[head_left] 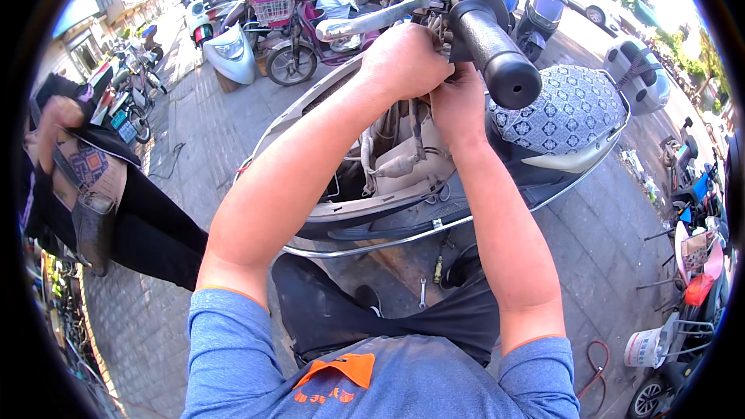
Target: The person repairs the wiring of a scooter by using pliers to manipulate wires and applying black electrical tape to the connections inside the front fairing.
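Note:
Both my hands meet at the handlebar stem of an electric scooter whose front bodywork (365,225) is opened up. My left hand (402,60) is closed in a fist-like pinch just below the bars. Right beside it, my right hand (459,105) is also closed, thumb and fingers pressed together. Whatever they grip is hidden behind the fingers. A black rubber handlebar grip (500,54) juts toward me over the right hand, and a silver-grey bar (372,22) reaches out to the left. Below the hands, dusty wiring and hoses (396,159) lie exposed inside the scooter's frame.
A patterned seat cover (563,109) is on the scooter's seat. On the pavement by my feet lie a wrench (423,293) and a green-handled screwdriver (438,268). A person in black (147,217) stands close at left. Parked scooters (291,46) line the back; a white bucket (644,348) is at right.

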Action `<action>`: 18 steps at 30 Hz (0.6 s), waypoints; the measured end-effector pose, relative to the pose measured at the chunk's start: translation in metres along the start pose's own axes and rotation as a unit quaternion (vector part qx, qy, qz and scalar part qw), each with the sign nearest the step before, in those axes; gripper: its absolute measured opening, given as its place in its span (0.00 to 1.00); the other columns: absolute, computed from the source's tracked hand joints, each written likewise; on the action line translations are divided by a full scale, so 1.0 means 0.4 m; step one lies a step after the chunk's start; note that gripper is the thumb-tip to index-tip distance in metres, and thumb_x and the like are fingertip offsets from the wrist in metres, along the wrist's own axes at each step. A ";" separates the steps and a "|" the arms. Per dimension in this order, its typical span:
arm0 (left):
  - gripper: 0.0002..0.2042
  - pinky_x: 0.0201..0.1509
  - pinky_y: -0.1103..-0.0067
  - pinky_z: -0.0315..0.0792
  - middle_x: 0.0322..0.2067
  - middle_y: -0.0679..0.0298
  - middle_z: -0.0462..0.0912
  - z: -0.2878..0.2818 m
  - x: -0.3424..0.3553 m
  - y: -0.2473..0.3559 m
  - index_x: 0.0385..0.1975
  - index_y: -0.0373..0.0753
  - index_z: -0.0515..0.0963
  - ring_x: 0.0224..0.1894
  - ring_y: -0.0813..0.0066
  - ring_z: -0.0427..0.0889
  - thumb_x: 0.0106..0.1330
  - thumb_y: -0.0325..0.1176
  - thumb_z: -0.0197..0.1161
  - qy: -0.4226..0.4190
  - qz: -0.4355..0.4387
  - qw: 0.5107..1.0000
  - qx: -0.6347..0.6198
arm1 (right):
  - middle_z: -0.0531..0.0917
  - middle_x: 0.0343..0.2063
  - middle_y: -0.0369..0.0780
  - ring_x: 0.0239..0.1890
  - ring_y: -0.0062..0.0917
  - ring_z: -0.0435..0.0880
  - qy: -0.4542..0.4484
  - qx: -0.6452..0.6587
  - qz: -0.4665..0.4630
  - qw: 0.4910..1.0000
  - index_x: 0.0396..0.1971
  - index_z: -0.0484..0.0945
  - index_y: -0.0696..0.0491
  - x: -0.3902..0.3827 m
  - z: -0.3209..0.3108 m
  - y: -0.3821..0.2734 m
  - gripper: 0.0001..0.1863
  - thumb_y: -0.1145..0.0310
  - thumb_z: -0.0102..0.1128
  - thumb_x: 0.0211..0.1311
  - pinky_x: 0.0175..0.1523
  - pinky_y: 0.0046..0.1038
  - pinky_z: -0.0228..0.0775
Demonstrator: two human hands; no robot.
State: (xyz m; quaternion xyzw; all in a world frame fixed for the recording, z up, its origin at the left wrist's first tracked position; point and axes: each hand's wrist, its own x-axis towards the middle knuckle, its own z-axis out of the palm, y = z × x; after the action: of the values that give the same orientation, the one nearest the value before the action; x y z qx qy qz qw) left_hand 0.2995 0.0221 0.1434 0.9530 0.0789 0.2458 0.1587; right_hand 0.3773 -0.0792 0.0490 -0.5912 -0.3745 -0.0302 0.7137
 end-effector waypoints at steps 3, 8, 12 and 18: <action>0.18 0.54 0.59 0.86 0.36 0.45 0.92 0.018 0.016 -0.013 0.38 0.36 0.93 0.44 0.46 0.93 0.59 0.45 0.68 0.010 0.024 0.999 0.030 | 0.90 0.46 0.41 0.47 0.28 0.91 0.016 0.001 -0.023 1.000 0.54 0.83 0.58 -0.011 0.001 0.004 0.19 0.77 0.76 0.65 0.51 0.31 0.83; 0.21 0.54 0.61 0.86 0.37 0.48 0.93 0.013 0.021 -0.016 0.42 0.37 0.93 0.44 0.48 0.93 0.59 0.48 0.70 0.001 0.022 1.000 0.000 | 0.91 0.43 0.40 0.43 0.24 0.91 0.048 0.044 0.010 0.998 0.52 0.84 0.57 -0.008 0.000 0.001 0.16 0.74 0.75 0.68 0.48 0.29 0.83; 0.22 0.56 0.63 0.86 0.42 0.52 0.94 -0.015 0.007 -0.026 0.48 0.40 0.93 0.46 0.52 0.93 0.62 0.49 0.72 -0.025 -0.018 0.997 -0.066 | 0.89 0.40 0.38 0.37 0.20 0.90 0.029 0.093 0.108 0.989 0.52 0.82 0.58 -0.021 0.006 -0.048 0.12 0.72 0.70 0.74 0.43 0.26 0.84; 0.14 0.58 0.67 0.84 0.46 0.57 0.92 -0.006 -0.002 -0.094 0.50 0.45 0.92 0.49 0.58 0.92 0.69 0.38 0.68 -0.002 -0.015 0.983 -0.183 | 0.85 0.39 0.39 0.37 0.21 0.90 0.035 0.128 0.166 0.977 0.49 0.78 0.58 -0.026 -0.004 -0.102 0.06 0.73 0.62 0.79 0.44 0.24 0.87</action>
State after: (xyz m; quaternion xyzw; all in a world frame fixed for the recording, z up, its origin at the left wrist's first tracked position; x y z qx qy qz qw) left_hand 0.2950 0.0577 0.1323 0.9071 0.0463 0.2516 0.3342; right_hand 0.3508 -0.0968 0.0764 -0.5475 -0.2467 0.1161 0.7912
